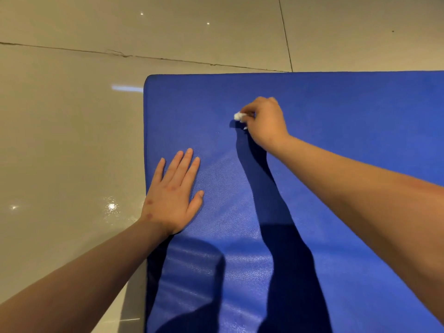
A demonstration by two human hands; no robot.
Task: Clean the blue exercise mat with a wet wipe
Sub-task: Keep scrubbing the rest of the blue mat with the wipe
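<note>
Floor of glossy beige tiles (72, 116) is seen under a blue, grain-textured padded exercise mat (336, 164). Its far-left corner is shown, and it runs off frame rightward and toward the person, so the long axis cannot be told. Left hand (170, 198) is laid flat, fingers straight, by the mat's left edge. Right hand (264, 121) is held farther out, fingers curled, with a small crumpled white wet wipe (237, 116) pinched; contact with the mat is unclear. Most mat surface lies rightward of the wipe, so a rightward sweep is judged likely.
</note>
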